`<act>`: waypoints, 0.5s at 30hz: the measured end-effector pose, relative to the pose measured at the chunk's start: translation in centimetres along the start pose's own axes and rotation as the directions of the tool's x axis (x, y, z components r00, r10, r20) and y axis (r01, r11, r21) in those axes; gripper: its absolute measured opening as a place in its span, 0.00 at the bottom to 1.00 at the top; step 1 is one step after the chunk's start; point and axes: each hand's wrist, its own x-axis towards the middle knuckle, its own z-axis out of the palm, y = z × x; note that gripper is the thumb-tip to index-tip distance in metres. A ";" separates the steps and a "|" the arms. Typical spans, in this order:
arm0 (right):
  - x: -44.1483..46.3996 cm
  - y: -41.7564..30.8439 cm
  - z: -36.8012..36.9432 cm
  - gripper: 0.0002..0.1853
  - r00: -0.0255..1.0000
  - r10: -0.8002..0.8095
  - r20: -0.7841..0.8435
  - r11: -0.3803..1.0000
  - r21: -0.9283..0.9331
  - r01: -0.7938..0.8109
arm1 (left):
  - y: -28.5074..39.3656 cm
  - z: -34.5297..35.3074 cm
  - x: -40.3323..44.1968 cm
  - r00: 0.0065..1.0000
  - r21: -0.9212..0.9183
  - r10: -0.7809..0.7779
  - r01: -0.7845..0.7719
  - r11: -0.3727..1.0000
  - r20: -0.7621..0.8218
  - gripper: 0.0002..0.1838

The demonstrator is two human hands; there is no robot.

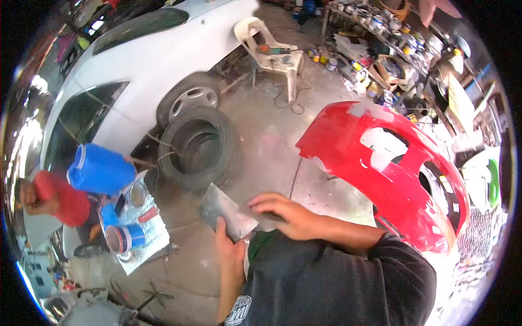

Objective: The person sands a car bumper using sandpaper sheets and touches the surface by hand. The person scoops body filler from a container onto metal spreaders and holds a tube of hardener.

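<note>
My left hand (pixel 230 254) grips the lower edge of a flat grey plate (pixel 224 209), its thumb lying on the plate's face. The plate is tilted in front of my body and has a paler, smeared area toward its right corner. Just right of it, my right hand (pixel 291 215) is bent with its fingers pointing left at the plate's edge. A thin greyish piece shows under those fingers, but blur hides what it is. To the right stands a red car bumper (pixel 348 138) with grey and whitish patches on it.
Left of me, a blue jug (pixel 100 169) and a tin (pixel 126 238) stand on a foil-like surface (pixel 153 239). A loose tyre (pixel 198 146) lies by the white car (pixel 141 54). Behind are a plastic chair (pixel 272 54) and cluttered shelves. Another person in red (pixel 60 198) is at far left.
</note>
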 end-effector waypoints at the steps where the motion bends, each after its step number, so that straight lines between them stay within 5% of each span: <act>1: 0.5 -0.4 0.1 0.30 0.999 -0.039 0.014 0.997 -0.065 0.040 | -0.2 1.1 0.3 1.000 0.031 0.011 -0.012 0.999 0.014 0.18; 5: 1.0 -2.0 1.0 0.32 0.981 -0.185 0.064 0.916 -0.350 0.195 | -1.4 0.1 3.3 0.989 -0.025 0.035 -0.032 0.999 0.144 0.15; 15: 0.8 0.4 3.7 0.28 0.999 0.007 -0.040 0.726 -0.687 -0.033 | 2.4 -0.3 5.4 0.980 0.243 -0.033 -0.016 0.970 0.197 0.20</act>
